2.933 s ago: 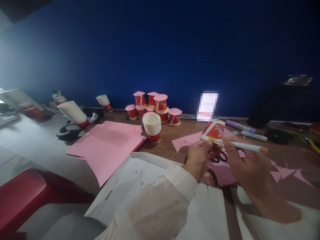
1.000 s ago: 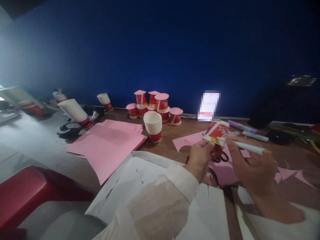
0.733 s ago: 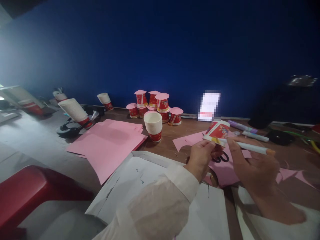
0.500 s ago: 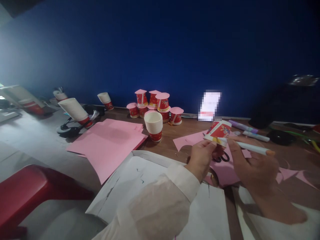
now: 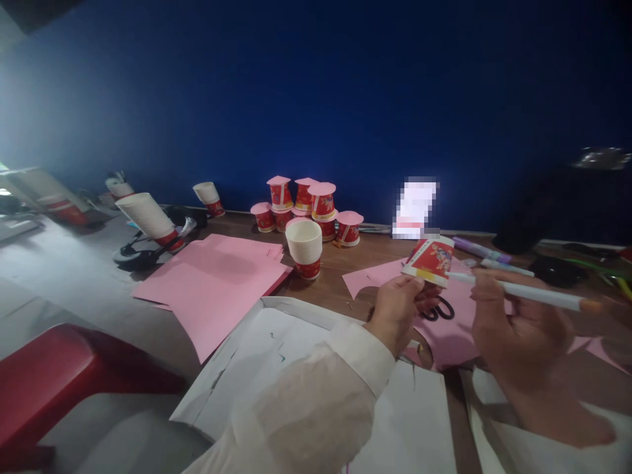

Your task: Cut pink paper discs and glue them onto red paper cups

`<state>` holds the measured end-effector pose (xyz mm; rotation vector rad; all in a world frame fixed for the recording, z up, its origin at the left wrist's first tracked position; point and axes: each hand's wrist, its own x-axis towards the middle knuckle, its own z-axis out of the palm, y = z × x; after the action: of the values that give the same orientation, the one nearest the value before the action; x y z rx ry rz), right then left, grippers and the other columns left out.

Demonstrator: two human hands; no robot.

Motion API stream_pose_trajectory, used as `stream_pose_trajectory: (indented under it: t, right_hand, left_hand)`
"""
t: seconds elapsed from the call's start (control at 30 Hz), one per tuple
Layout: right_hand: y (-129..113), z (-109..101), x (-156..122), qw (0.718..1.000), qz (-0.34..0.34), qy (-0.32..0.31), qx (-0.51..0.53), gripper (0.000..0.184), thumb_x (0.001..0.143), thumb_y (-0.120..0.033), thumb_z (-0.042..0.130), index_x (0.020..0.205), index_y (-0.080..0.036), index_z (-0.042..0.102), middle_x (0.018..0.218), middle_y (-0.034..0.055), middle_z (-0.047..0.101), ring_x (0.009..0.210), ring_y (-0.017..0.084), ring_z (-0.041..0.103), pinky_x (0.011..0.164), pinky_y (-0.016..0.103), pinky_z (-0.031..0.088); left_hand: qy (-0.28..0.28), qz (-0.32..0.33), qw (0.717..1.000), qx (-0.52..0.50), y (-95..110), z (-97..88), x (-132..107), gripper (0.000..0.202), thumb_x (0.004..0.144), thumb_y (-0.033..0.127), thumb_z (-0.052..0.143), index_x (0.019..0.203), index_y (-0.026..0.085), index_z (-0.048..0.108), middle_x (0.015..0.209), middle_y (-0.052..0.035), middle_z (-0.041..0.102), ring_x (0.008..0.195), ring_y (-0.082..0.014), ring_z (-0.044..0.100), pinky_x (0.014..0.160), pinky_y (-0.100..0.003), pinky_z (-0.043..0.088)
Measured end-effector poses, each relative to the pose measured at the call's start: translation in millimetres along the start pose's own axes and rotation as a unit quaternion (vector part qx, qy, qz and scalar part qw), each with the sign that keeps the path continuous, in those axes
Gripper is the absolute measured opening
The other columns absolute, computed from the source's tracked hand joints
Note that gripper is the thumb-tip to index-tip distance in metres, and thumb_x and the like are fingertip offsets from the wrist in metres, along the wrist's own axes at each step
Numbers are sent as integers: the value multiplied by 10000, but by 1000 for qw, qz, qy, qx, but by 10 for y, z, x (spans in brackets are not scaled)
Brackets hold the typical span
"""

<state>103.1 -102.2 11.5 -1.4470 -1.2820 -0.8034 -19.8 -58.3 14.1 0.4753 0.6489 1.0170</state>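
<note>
My left hand [image 5: 402,303] pinches a red patterned paper cup [image 5: 430,261] by its rim. The cup is upside down and tilted, its yellow band and white rim toward me. My right hand [image 5: 518,326] grips a slim white marker [image 5: 538,293] with an orange end; the marker's tip points at the cup's rim. I cannot tell whether the tip touches it. Beneath both hands lies cut pink paper [image 5: 457,329], with the black handles of scissors [image 5: 439,308] resting on it.
Several upturned red cups with pink paper tops [image 5: 323,201] stand in a group by the blue partition [image 5: 316,99]. Nearer are stacked cups [image 5: 303,249], a pile of pink sheets [image 5: 212,273] and a white cardboard lid [image 5: 276,342]. A lit phone [image 5: 415,207] leans behind.
My right hand has moved right with the marker, drawing its tip back along the cup's rim toward the right edge. My left hand and the cup have hardly moved.
</note>
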Motion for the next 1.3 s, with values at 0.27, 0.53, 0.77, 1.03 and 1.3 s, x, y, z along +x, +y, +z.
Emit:
stream_pose_trajectory:
  t: [0.27,0.53,0.77,1.03,1.3]
  right_hand:
    - [-12,44,28,1000,-23,9,-4,236,936,-394,629,883,-209,765,770,75,792,704,256,761,684,344,584]
    - [21,76,0,999,-25,15,-21,305,943,-453,625,862,-201,776,750,82,790,680,267,765,624,336,569]
    - [-1,72,36,996,-73,25,-34,335,985,-445,594,884,-180,772,785,94,804,669,268,768,594,332,551]
    - [-4,64,48,995,-92,22,-10,282,980,-385,619,877,-163,760,780,94,798,669,257,763,609,318,549]
    - [-17,52,40,996,-84,7,11,163,952,-318,665,933,-189,763,823,80,804,726,246,766,652,310,552]
  left_hand:
    - [2,-4,1000,-14,28,14,-26,63,865,129,682,814,122,718,809,-76,720,742,-145,699,692,-231,537]
    - [-8,-5,1000,-5,24,15,-24,89,858,165,722,778,135,699,822,-82,711,792,-178,702,791,-282,541]
    - [-8,-14,1000,-8,29,28,-40,176,911,94,599,765,123,692,782,-70,694,715,-129,689,648,-204,509]
    - [-11,-10,1000,1,12,13,-10,91,868,128,662,785,135,699,803,-79,715,755,-157,696,685,-235,524]
    - [-8,-4,1000,16,8,6,-15,95,861,167,699,769,143,692,786,-77,708,773,-170,710,710,-245,553]
